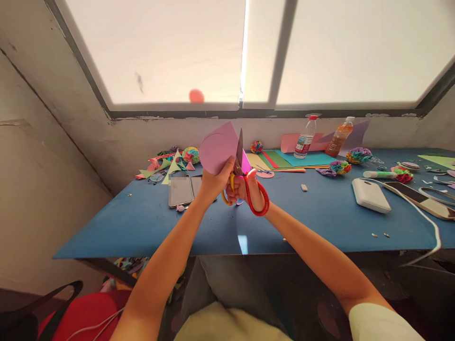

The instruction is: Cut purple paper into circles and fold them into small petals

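Window [156,52]: above the blue desk [117,232]. Coloured sheets [288,159]: lying at the back of the desk. Purple paper [217,148]: raised above the desk, curved line visible. Scissors [240,155]: blades upward at the paper's right side; contact cannot be confirmed. Left hand [217,179]: closed, pinching the paper. Right hand [242,187]: curled through the scissors' handles. White block [304,188]: on the desk, right of both hands

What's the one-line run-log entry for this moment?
Left hand: grips purple paper | Right hand: holds scissors, blade at paper | Blue table: bottles, coloured sheets at back
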The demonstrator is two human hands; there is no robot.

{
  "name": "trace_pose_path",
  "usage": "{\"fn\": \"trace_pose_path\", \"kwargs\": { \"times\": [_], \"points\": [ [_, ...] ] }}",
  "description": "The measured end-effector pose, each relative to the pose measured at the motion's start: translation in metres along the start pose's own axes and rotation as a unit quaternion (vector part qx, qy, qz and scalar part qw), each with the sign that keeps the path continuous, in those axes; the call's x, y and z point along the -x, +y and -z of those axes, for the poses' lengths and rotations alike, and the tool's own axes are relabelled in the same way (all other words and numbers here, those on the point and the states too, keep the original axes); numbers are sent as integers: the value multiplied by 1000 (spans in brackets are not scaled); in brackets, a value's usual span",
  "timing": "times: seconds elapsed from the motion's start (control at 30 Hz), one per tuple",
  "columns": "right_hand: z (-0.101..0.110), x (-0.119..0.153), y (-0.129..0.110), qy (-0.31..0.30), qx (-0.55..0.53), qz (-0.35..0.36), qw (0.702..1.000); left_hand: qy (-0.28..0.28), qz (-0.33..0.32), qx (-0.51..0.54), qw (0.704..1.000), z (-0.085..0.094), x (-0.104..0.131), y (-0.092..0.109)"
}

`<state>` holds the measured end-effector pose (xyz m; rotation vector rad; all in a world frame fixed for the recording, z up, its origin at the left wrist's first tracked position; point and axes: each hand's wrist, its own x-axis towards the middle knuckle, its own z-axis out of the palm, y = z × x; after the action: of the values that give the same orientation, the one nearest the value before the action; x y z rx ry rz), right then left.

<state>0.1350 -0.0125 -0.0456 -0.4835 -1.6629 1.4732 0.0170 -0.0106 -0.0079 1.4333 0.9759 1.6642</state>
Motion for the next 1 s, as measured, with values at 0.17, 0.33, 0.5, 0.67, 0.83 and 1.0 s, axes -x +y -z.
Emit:
{"fn": "trace_pose_path", "kwargs": {
  "times": [0.17, 0.33, 0.5, 0.67, 0.83, 1.0],
  "points": [
    [-1, 1, -1, 30, 17, -12, 999, -24, 13, 7, 1000, 3, -3, 1],
    [3, -2, 3, 30, 0, -5, 1000, -23, 8, -7, 1000, 4, -3, 3],
    [7, -1, 7, 43, 4, -25, 999, -45, 0, -13, 999, 5, -2, 7],
    [4, 2, 4, 70, 15, -20, 997, -43, 8, -1, 999, 5, -1, 9],
    [7, 3, 3, 90, 13, -17, 996, -34, -10, 10, 999, 6, -3, 10],
    [11, 3, 5, 59, 8, -7, 998, 15, -45, 33, 998, 4, -2, 3]
  ]
}}
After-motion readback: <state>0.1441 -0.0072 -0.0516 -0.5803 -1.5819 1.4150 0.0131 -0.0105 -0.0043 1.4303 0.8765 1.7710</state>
